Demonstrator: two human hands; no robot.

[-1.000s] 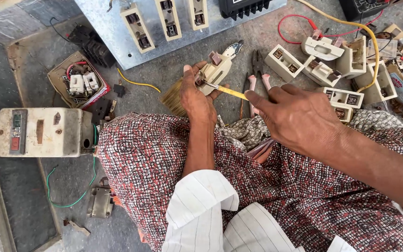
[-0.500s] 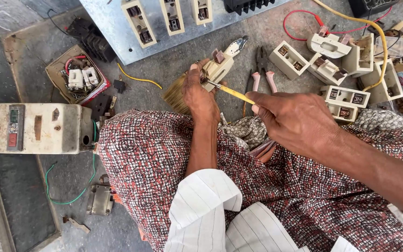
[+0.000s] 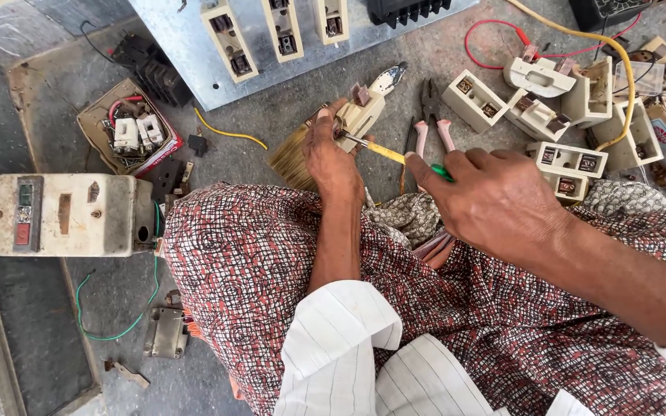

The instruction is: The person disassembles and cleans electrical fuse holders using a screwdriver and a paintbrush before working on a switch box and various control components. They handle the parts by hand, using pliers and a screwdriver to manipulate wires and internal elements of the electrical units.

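Your left hand (image 3: pixel 331 158): closed in a grip around a cream fuse holder (image 3: pixel 361 115), held just above your knee, over the grey floor (image 3: pixel 425 54).

Your right hand (image 3: pixel 495 202): closed on a screwdriver (image 3: pixel 385 149) with a yellow shaft and green handle; its metal tip touches the fuse holder's near side. The shaft spans the gap between your two hands.

Just behind your left hand: a brush (image 3: pixel 290 158) with pale bristles, lying on the floor, partly hidden by the hand.

Beside the fuse holder, to the right: pliers (image 3: pixel 429 123) with pink handles, flat on the floor, jaws pointing away from you.

Further right: a loose heap of cream fuse carriers (image 3: pixel 549 123), some upright, some tipped over, with a yellow cable (image 3: pixel 622 69) looping over them and a red wire (image 3: pixel 495 38) behind.

Top centre: a grey metal panel (image 3: pixel 194 62) with three cream fuse units mounted in a row.

Left: a cream switch box (image 3: pixel 63 214) lying on the floor, a green wire (image 3: pixel 117 323) trailing from it; behind it, a small cardboard box (image 3: pixel 129 127) holding white parts and red wire.

Your lap: patterned red and white cloth (image 3: pixel 256 262), white striped sleeves below.
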